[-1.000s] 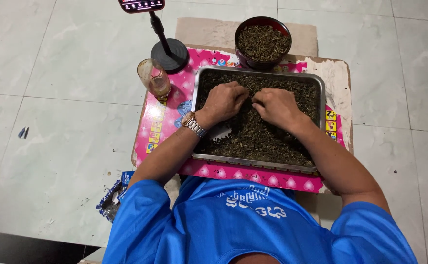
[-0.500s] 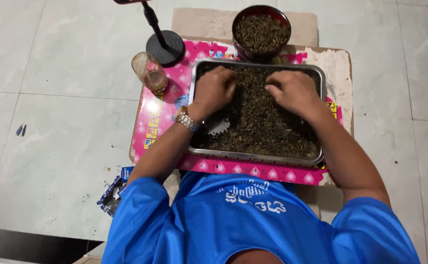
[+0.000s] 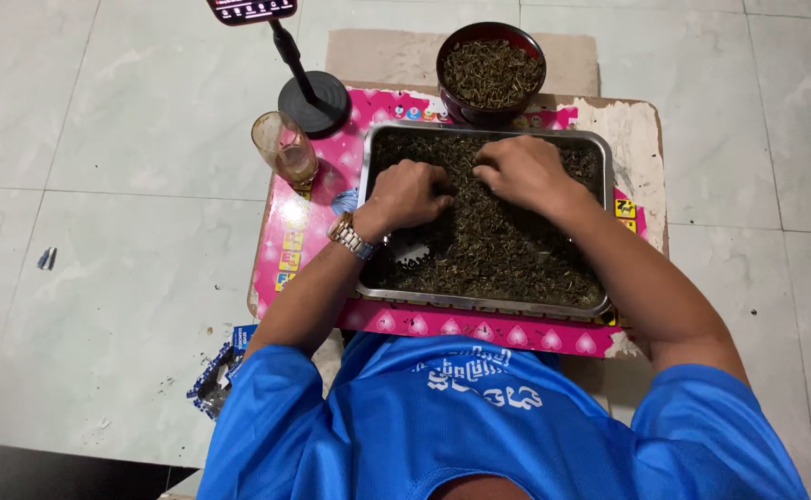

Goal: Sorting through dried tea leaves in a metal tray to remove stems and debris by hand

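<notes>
A rectangular metal tray (image 3: 485,304) lies on a low pink table (image 3: 287,231) and holds a layer of dark dried leaves (image 3: 498,250). My left hand (image 3: 410,193), with a metal watch at the wrist, rests knuckles-up in the leaves at the tray's left side, fingers curled into them. My right hand (image 3: 520,169) lies palm-down on the leaves toward the far middle, fingers bent and close to the left hand's. A bare patch of tray bottom shows just beside my left wrist.
A dark bowl (image 3: 491,67) full of the same leaves stands behind the tray. A drinking glass (image 3: 285,148) and a phone on a round-based stand (image 3: 314,97) sit at the table's far left. Torn blue wrappers (image 3: 220,370) lie on the tiled floor.
My hands spread apart toward the tray's far corners half a second ago, then drew back together. The left hand has slid toward me; the right hand has moved left.
</notes>
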